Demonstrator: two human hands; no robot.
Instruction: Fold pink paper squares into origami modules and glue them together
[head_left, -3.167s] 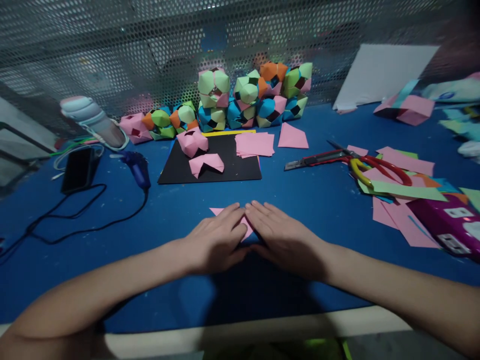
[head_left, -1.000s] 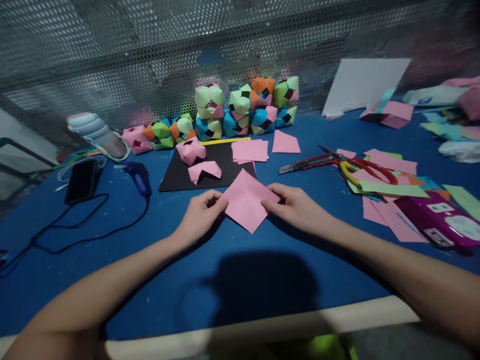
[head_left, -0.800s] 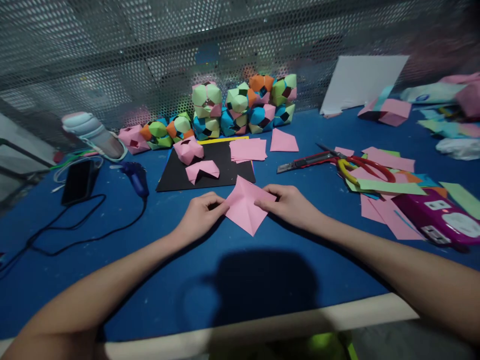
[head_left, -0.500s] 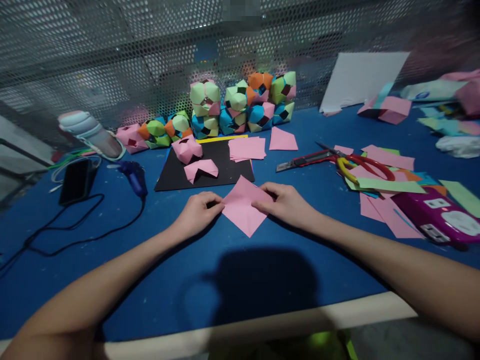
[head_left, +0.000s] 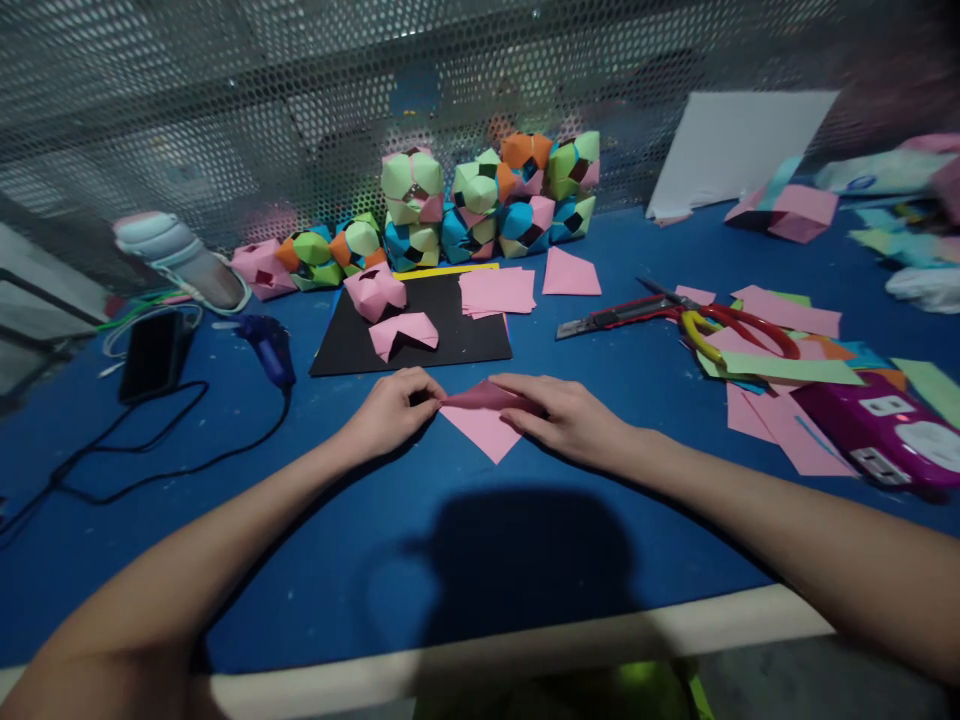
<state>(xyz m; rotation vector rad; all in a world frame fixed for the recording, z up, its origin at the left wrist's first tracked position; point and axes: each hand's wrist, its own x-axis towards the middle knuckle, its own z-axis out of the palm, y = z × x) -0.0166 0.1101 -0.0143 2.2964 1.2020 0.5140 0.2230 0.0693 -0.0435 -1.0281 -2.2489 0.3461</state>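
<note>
A square of pink paper (head_left: pixel 484 428) lies on the blue table between my hands, one corner toward me, its far half bent over toward the near corner. My left hand (head_left: pixel 399 408) pinches the paper's left corner between thumb and fingers. At the right corner, my right hand (head_left: pixel 561 412) grips the paper, fingers along the bent edge and thumb on the near half. Just beyond lie a black sheet (head_left: pixel 457 345) with a folded pink piece (head_left: pixel 403 335), a pink paper ball shape (head_left: pixel 375 292) and a stack of pink paper (head_left: pixel 496 291).
Folded paper balls (head_left: pixel 412 185) line the back by a perforated metal panel. On the right are a utility knife (head_left: pixel 600 320), scissors (head_left: pixel 750 330), paper scraps (head_left: pixel 787 430) and a purple power strip (head_left: pixel 877 430). At left: a bottle (head_left: pixel 180 260), phone (head_left: pixel 154 355) and corded blue tool (head_left: pixel 266 350).
The pink paper's far corner has come up and over toward me, so the sheet is now partly doubled. Both hands stay at its side corners.
</note>
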